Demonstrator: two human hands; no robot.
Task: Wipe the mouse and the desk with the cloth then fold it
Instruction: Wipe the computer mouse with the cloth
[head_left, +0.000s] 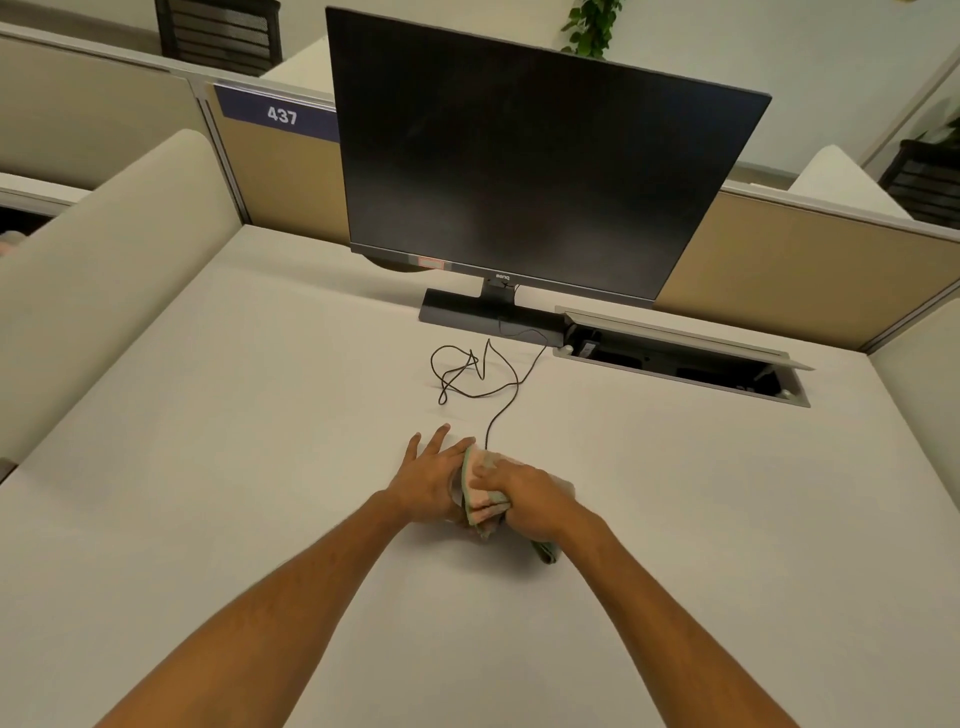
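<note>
I see both bare forearms reaching out over the pale, off-white matte table (218, 467), and the hands meet near its middle. My right grip (530, 496) is closed around a bunched, pale striped cloth (483, 501), pressing it down toward the left. The left grip (428, 475) is open, fingers spread and palm low, touching the cloth's left side. The mouse itself is hidden under the cloth and hands; I cannot tell its exact pose. A small dark-green end of fabric shows just behind the right wrist.

A thin black cable (480, 374) runs away from the grips, loops loosely on the table ahead of them, then reaches the dark rectangular base of a large black flat monitor (540, 166) with a blank screen, well beyond the hands. Ahead and to the right of the right grip, a grey metal cable hatch (675, 332) sits in the tabletop with its lid propped open. Beige fabric partition panels (810, 270) close off the far edge, and one carries a dark-blue label reading 437 (280, 115), far ahead and left of the left grip. A rounded cream divider (104, 270) stands along the left side. Green plant leaves (592, 26) show above the monitor.
</note>
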